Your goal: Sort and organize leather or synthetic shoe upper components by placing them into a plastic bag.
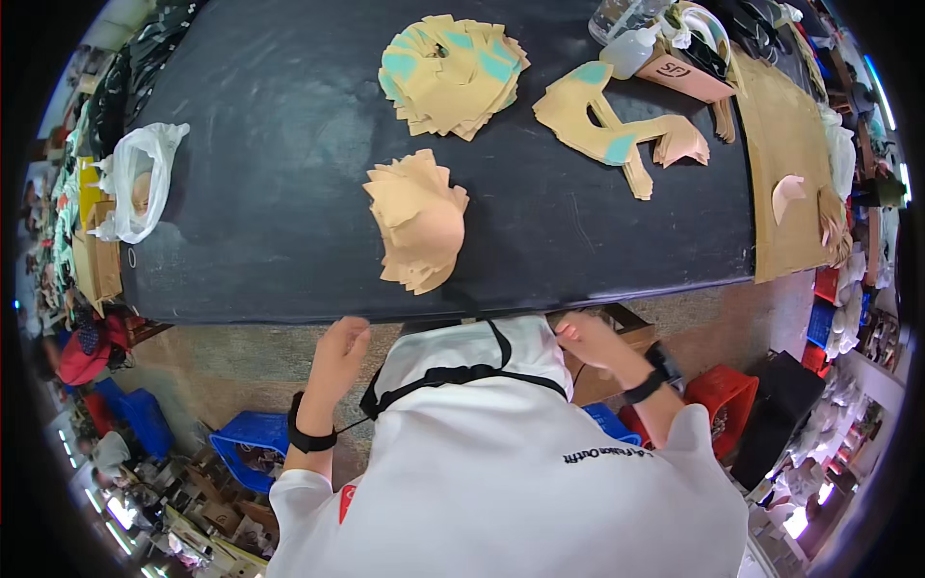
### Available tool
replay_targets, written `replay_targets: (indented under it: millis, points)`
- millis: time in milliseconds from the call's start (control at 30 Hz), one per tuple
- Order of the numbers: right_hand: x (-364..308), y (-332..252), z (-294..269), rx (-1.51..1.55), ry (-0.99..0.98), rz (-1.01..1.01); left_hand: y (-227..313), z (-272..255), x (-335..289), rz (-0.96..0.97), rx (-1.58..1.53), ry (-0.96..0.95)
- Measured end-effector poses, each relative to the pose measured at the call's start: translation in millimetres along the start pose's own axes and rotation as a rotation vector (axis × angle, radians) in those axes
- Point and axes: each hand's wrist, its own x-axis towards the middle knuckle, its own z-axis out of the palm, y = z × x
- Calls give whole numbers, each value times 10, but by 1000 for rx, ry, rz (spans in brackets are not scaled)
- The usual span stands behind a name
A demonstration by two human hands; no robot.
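My left hand (341, 353) is just off the table's near edge, its fingers loosely curled with nothing visible in them. My right hand (588, 339) is by the same edge at the right side of my waist, fingers folded in and no object showing. Beyond both hands, nearest the left, a fanned stack of tan, curved cut pieces (420, 222) lies on the black tabletop (279, 193). Farther back is a round, overlapping pile of tan pieces (453, 77) with teal patches. To its right are tan, branching cut pieces (578, 120), also patched teal.
A white plastic bag (145, 183) hangs at the table's left edge. At the back right, a white bottle (631, 50) stands beside a small pink box (682, 77). Brown board (785, 125) covers the right end. Blue (251, 443) and red crates (723, 405) stand on the floor.
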Motion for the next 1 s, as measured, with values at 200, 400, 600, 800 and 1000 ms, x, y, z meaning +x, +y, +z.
replay_targets:
  millis: [200,400,600,800,1000]
  points:
    - [17,-1383,-712,-107,619,-430,598,-169,266,326,-65,29]
    - [475,-2185,-533,198,733,-750,1020,109,561,460,-545,344]
    - [1141,-2104,-55,185,798,-644,981,437,995,412,-454,398]
    - [1252,-1982,148,424,765,-255,721,487,1249,133,-653,183]
    - [1163,-2005,-84,1255,162,-10,909,121,1221,-6,-756,-303]
